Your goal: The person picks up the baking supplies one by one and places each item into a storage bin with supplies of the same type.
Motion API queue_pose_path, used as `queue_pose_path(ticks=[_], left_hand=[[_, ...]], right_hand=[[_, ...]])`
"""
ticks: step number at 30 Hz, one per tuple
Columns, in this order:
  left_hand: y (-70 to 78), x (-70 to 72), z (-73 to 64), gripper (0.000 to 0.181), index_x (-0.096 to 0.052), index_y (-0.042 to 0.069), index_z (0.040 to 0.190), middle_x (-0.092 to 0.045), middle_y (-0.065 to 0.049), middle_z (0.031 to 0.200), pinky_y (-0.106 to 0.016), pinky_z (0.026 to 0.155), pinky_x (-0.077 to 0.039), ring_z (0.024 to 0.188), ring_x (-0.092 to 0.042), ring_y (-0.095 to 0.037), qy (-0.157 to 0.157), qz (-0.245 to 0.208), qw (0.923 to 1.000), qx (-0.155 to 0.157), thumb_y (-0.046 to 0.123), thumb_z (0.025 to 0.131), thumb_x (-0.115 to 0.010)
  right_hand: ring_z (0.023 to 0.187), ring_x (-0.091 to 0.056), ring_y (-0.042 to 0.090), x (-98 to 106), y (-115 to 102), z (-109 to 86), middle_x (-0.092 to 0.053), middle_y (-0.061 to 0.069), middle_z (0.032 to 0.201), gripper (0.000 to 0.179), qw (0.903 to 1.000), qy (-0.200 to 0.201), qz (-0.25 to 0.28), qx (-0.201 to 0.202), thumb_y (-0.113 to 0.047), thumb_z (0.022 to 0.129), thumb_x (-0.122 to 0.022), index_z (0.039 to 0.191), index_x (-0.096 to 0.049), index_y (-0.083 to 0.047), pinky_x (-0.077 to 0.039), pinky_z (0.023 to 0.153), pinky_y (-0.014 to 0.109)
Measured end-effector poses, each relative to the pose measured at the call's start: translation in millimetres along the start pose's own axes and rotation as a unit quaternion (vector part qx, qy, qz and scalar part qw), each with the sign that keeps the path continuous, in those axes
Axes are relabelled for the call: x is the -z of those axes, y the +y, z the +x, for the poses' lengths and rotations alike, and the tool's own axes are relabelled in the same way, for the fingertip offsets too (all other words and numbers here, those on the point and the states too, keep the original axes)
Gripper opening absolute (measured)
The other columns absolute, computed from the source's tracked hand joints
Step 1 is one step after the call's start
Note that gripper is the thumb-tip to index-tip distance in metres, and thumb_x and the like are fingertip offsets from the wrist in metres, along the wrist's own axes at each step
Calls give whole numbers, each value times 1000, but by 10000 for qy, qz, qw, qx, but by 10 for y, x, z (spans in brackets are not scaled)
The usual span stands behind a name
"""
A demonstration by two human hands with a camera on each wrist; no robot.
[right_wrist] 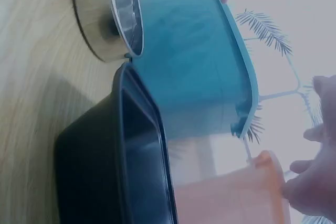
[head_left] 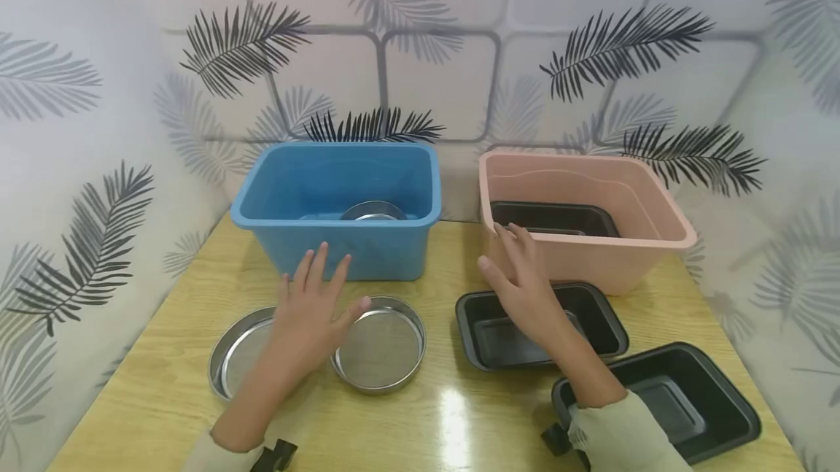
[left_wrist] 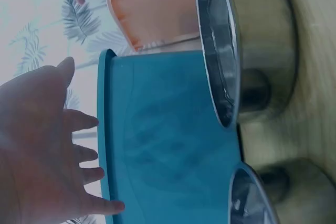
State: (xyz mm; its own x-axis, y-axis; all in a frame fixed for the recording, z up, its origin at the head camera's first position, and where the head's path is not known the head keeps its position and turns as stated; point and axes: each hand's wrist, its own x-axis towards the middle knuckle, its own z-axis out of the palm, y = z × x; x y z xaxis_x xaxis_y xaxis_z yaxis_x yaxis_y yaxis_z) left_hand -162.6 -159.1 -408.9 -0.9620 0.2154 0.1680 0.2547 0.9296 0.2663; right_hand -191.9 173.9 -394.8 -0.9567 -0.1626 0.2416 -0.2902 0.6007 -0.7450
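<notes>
My left hand (head_left: 308, 326) hovers with spread fingers over the gap between two round metal cake pans, the left pan (head_left: 244, 348) and the right pan (head_left: 383, 351). Its fingertips overlap the front of the blue bin (head_left: 387, 257) in the head view; it holds nothing. A round pan (head_left: 374, 211) lies inside that bin. My right hand (head_left: 528, 293), fingers extended and holding nothing, is above a black loaf pan (head_left: 482, 333), near the front left corner of the pink bin (head_left: 590, 257). Another black loaf pan (head_left: 551, 217) sits in the pink bin.
A further black loaf pan (head_left: 715, 399) lies at the front right of the wooden table (head_left: 367, 435), partly behind the right sleeve (head_left: 623, 435). Both bins stand at the back against a wall covering (head_left: 440, 78) with a leaf pattern.
</notes>
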Motion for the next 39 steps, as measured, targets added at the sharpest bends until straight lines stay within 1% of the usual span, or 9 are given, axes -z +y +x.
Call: queue_pose_path(ticks=[5,9,15,19,23,26,30,35,39], left_hand=[[-145,45,-103,74,-31,13,159,-12,-18,169,-68,119,-22,153,-14,-43,150,-403,9990,74,60,103,-42],[-317,104,-222,69,-33,12,158,-16,-18,168,-71,113,-28,150,-21,-47,321,-684,9967,301,55,105,-42],[-566,151,-405,65,-35,12,157,-26,-20,164,-74,108,-31,146,-26,-50,453,-1002,9915,700,52,106,-41],[-719,158,-525,63,-35,11,157,-27,-23,162,-79,102,-32,143,-28,-55,342,-1094,9897,855,49,107,-39],[-889,133,-633,62,-33,9,157,-26,-25,162,-81,100,-31,142,-27,-57,186,-1262,9864,1034,45,108,-39],[-1017,95,-717,60,-33,8,157,-25,-27,161,-83,97,-30,141,-26,-60,199,-1309,9838,1206,42,108,-40],[-1188,31,-814,59,-33,4,156,-24,-33,159,-85,96,-27,139,-23,-64,212,-1483,9789,1389,37,108,-43],[-1424,-60,-917,61,-25,-3,157,-16,-40,157,-83,104,-21,140,-16,-66,-71,-2112,9674,1397,32,109,-41],[-1540,-118,-992,59,-21,-1,159,-18,-38,159,-77,106,-30,141,-22,-62,-168,-2577,9563,1369,27,110,-39]], right_hand=[[153,-21,34,-78,-132,143,-22,8,165,59,9941,254,1021,270,-43,106,-48,158,-34,-19,-25,120,64],[152,-27,29,-181,-238,278,-25,7,164,58,9868,55,1607,211,-44,105,-49,157,-36,-22,-30,121,54],[149,-33,23,-362,-277,502,-32,2,161,61,9851,9,1705,-211,-52,102,-50,157,-36,-28,-30,120,55],[146,-39,23,-479,-271,665,-36,2,160,65,9832,50,1773,-433,-58,99,-52,157,-36,-31,-34,119,55],[147,-39,24,-588,-259,812,-38,5,160,65,9789,48,1986,-485,-56,100,-53,157,-35,-30,-36,118,51],[147,-39,25,-657,-249,915,-39,3,160,62,9737,64,2219,-515,-51,102,-52,157,-35,-28,-36,118,52],[147,-38,24,-742,-233,1035,-37,1,161,60,9625,160,2620,-681,-44,104,-51,158,-35,-23,-35,119,50],[148,-36,23,-816,-209,1118,-35,0,163,56,9503,276,2961,-918,-36,106,-50,158,-36,-20,-34,121,47],[149,-34,22,-849,-205,1160,-34,1,164,52,9417,278,3192,-1026,-28,107,-47,157,-36,-20,-32,122,46]])
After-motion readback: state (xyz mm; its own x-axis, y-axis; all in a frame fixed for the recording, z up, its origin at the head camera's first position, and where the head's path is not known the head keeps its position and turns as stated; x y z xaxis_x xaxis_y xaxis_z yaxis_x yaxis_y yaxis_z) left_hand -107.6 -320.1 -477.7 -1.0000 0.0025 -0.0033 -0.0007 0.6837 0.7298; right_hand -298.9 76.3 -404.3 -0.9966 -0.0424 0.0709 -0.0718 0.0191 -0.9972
